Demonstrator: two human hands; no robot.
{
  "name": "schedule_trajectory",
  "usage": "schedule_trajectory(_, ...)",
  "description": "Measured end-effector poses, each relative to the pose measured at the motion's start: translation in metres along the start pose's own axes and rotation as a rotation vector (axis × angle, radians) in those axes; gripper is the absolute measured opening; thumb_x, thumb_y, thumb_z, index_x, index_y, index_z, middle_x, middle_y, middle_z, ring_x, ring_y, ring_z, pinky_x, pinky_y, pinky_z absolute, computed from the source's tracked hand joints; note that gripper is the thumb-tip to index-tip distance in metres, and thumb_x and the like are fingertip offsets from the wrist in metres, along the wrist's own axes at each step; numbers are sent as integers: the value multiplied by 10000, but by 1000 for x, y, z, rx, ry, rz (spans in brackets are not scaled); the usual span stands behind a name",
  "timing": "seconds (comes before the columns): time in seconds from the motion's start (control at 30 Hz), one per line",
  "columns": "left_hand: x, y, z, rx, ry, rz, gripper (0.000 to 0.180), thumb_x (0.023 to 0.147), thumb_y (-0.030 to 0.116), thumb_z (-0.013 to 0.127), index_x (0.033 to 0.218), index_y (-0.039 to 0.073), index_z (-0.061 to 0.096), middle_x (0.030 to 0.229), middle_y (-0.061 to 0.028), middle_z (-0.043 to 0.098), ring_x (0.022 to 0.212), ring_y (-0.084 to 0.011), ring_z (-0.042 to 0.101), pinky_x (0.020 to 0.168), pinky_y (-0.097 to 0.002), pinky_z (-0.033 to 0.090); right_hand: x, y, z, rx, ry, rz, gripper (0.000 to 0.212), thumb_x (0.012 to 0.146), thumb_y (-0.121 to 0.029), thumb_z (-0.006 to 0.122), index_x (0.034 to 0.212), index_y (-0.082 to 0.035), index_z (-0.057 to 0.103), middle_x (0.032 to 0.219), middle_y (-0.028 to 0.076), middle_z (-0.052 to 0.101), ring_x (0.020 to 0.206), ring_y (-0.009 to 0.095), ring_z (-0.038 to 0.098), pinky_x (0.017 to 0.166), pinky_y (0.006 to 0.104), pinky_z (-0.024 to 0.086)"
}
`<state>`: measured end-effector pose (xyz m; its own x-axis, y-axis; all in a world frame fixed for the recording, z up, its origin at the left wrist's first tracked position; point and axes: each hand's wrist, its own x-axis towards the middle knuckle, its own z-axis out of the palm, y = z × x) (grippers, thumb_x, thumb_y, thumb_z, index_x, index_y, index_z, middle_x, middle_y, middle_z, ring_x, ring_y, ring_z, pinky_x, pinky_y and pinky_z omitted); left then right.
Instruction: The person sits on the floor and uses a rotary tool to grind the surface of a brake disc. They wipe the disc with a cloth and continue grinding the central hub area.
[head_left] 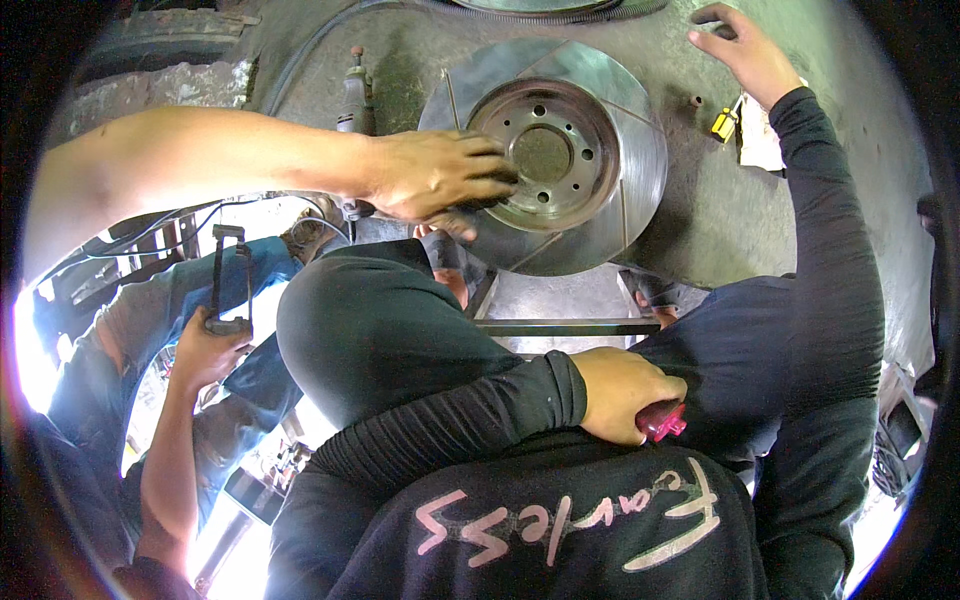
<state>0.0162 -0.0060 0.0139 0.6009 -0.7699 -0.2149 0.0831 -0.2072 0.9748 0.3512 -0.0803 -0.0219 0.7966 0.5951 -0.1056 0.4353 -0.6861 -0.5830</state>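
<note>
Across my lap, my left hand (622,397) is wrapped round a small dark-red plastic thing (662,422) with a bright pink end; most of it is hidden in the palm. My right hand (750,55) reaches out over the floor at the far right, empty, its fingers curved and apart. In front of my knees lies a slotted brake disc (640,150) with a holed centre. Another person's hand (440,175), with darkened fingers, comes from the left and rests on the disc's inner part.
Left of the disc lies an air tool (355,95) near a hose (285,70). A yellow-and-black-handled tool (725,122) and a white packet (760,138) lie below my right hand. At the left, someone's hand (205,350) holds a dark metal frame (230,285). A metal bar (570,327) spans between my legs.
</note>
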Motion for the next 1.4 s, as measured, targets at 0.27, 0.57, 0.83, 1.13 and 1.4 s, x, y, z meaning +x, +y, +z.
schedule_trajectory(0.27,1,-3,9,52,-31,28,467,701,240,743,1088,70,544,983,-170,630,935,-396,614,806,-485,492,-50,83,36,-602,74,251,652,866,-495,607,1415,-183,448,1337,338,448,1207,505,501,1002,532,434)
schedule_trajectory(0.57,-1,11,7,-9,-10,70,491,696,230,731,1123,69,552,995,-181,634,963,-391,615,813,-473,486,-56,98,-1,-360,690,43,360,823,-380,681,986,-62,641,925,166,659,950,363,607,829,471,466)
schedule_trajectory(0.83,-12,21,3,-8,-7,83,491,719,196,734,1151,68,540,1007,-186,615,968,-393,599,833,-457,482,-80,-40,-33,553,652,-267,305,843,-114,728,1083,8,585,1031,43,629,927,117,601,830,263,485)
schedule_trajectory(1.13,-110,82,16,91,569,13,498,774,142,760,1193,44,511,1091,-138,576,1043,-288,580,927,-376,447,-121,-61,-14,1490,123,282,182,845,-46,651,1018,4,625,883,50,663,773,159,634,711,287,518)
schedule_trajectory(1.4,-207,109,102,217,1333,76,428,780,22,662,1167,15,480,1105,-175,576,1081,-307,563,976,-430,426,-110,-24,-18,1512,380,228,291,908,-191,602,1129,-2,600,1079,100,653,1008,214,609,915,350,481)
